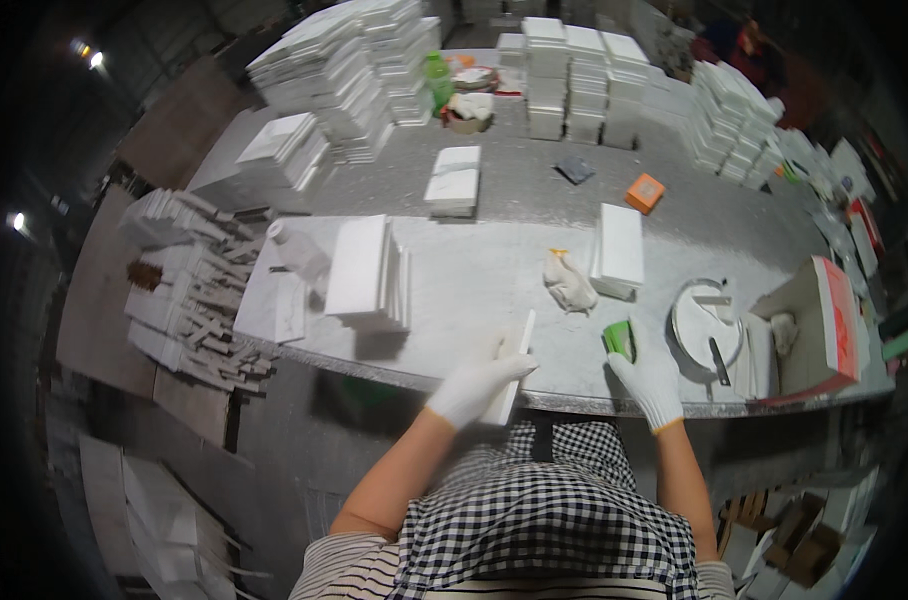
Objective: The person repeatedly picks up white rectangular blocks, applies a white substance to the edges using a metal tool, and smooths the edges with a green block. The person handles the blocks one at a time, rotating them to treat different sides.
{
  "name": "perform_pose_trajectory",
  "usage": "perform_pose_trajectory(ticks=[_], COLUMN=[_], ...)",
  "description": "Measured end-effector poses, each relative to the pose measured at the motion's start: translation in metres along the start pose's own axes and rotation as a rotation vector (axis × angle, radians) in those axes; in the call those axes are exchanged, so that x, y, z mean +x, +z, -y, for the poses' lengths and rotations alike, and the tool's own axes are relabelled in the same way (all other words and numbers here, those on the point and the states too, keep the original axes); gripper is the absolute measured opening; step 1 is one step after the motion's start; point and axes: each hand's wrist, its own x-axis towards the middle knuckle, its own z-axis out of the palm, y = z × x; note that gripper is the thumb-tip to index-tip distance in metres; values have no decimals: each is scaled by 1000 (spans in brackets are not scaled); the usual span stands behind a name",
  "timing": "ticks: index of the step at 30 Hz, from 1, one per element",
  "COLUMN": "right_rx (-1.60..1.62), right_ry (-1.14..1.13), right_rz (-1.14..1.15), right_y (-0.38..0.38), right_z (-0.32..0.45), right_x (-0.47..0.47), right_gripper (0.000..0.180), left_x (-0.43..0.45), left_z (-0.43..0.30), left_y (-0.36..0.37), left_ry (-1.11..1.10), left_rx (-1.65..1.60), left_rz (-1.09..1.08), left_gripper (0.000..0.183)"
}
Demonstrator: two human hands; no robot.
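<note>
My left hand (pixel 465 386), in a white knit glove, grips a thin white tile (pixel 504 405) near the table's front edge. The tile stands edge-on to me, and the fingers behind it are blurred. My right hand (pixel 650 379), gloved the same way, holds a small green block (pixel 617 339) just above or on the white tabletop (pixel 469 277); contact cannot be told. Beyond the right hand stands a stack of white tiles (pixel 620 251), with a crumpled white cloth or glove (pixel 569 283) beside it. Left of my left hand, several more tiles (pixel 358 270) stand together.
A round white container (pixel 705 326) with a dark-handled blade across it sits at right, beside an open cardboard box (pixel 818 337). A translucent bottle (pixel 302 251) lies at left. Farther back are an orange box (pixel 644 193), tall tile stacks (pixel 326 75) and a person (pixel 754 60).
</note>
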Motion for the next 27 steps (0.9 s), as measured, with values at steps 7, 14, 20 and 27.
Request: perform_pose_trajectory(ticks=[7,14,20,27], right_rx=[508,647,719,583], right_ry=[19,-3,-28,-253], right_rz=[65,69,180,53], right_y=[-10,2,3,9], right_z=[41,50,67,83], right_x=[-8,2,21,57], right_gripper=[69,66,69,70], left_x=[29,30,42,61], left_z=[42,7,-42,-34], left_y=[-7,5,-12,-35], left_ry=[-288,-312,-3,123], left_rx=[-1061,-451,753,1151], left_rz=[342,99,-42,-76], left_gripper=[42,57,36,31])
